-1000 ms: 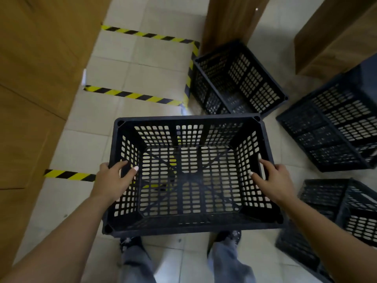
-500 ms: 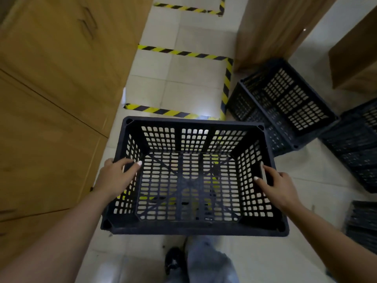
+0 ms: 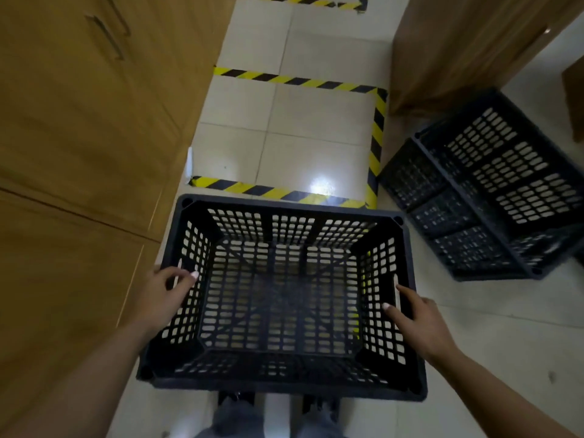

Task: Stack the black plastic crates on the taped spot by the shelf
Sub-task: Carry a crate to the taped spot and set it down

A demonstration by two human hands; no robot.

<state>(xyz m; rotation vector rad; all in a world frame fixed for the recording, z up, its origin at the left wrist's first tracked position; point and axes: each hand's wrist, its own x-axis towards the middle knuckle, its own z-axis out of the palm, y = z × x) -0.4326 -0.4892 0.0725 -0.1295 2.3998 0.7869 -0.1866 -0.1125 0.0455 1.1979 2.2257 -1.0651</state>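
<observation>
I hold a black perforated plastic crate [image 3: 281,379] level in front of me, above the floor and my feet. My left hand [image 3: 164,295] grips its left wall at the handle slot. My right hand [image 3: 420,320] grips the right wall the same way. Just beyond the crate's far rim lies the spot outlined in yellow-and-black tape [image 3: 284,192] on the pale tiles, bare inside, next to the wooden shelf unit [image 3: 79,137] on the left. A second black crate [image 3: 486,184] lies tipped on the floor at the right, just outside the tape.
A wooden panel [image 3: 467,49] stands at the back right, touching the taped corner. Another strip of tape [image 3: 303,0] crosses the floor farther back. Another wooden piece [image 3: 573,99] shows at the right edge.
I have stepped forward and turned left with the crate in both hands. The taped spot is now directly ahead of the crate, and the other crates have slid off to the right.
</observation>
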